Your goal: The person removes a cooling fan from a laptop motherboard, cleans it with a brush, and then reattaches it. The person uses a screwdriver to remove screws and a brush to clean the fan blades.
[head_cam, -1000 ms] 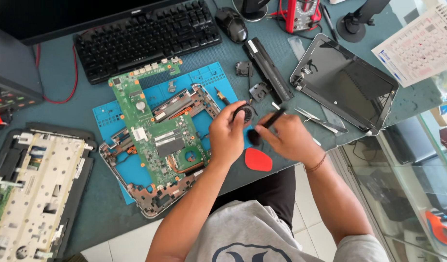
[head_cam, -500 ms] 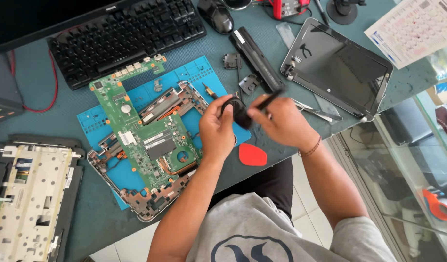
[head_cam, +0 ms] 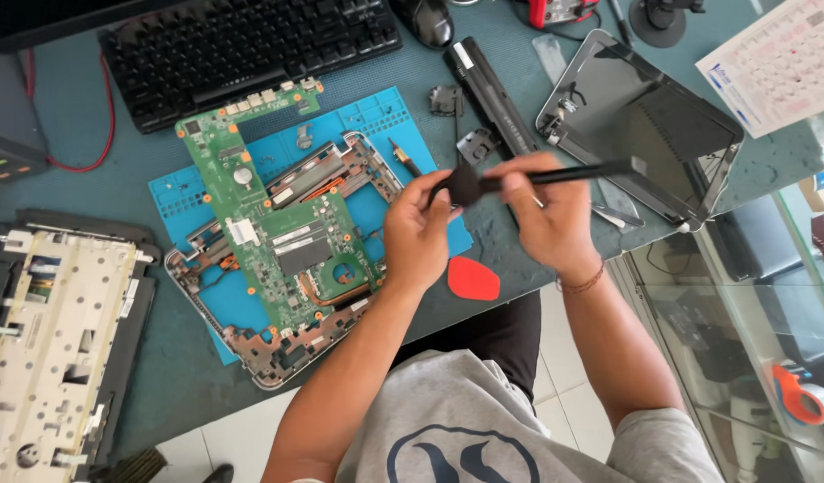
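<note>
Both hands are raised just above the near right edge of the blue work mat (head_cam: 376,112). The right hand (head_cam: 550,219) has its fingers curled tight round the handle of a slim black brush (head_cam: 555,175), which lies almost level, its handle running off to the right. The left hand (head_cam: 418,234) pinches the brush's dark bristle head between thumb and fingertips; the other fingers are loosely bent. The brush head sits between the two hands, over the mat's right edge.

Left of the hands, a green circuit board (head_cam: 278,233) rests in an opened laptop base on the mat. A red triangular pick (head_cam: 473,278) lies on the table just near of the hands. Beyond them a long black battery (head_cam: 492,94) lies slantwise, and to the right a detached laptop screen (head_cam: 640,125) lies flat. A black keyboard (head_cam: 242,49) sits at the far side, a mouse (head_cam: 427,20) to its right. At the near left lies a pale keyboard frame (head_cam: 54,349).
</note>
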